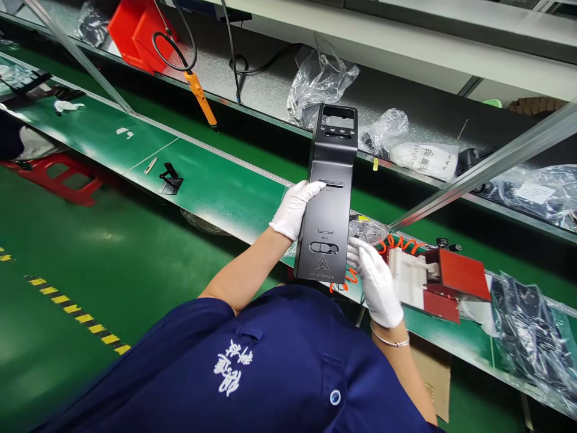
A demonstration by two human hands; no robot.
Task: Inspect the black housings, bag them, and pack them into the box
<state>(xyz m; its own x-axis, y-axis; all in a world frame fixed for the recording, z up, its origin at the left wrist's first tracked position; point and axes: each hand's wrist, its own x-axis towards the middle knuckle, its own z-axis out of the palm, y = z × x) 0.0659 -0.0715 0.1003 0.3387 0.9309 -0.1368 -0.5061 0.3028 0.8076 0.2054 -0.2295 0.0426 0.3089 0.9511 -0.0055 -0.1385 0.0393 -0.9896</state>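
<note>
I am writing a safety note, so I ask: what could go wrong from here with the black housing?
It might slip: the left hand grips one long edge of the black housing, while the right hand has only fingers at the other. The housing's lower end might also catch the orange coil showing beside it.

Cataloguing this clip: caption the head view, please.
White-gloved left hand holds a black housing, right hand at its edge, by a green workbench.

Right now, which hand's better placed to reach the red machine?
Likely the right hand: it's on the machine's side of the black housing, nearer the red machine. The left hand holds the housing's opposite edge, thumb over its front.
</note>
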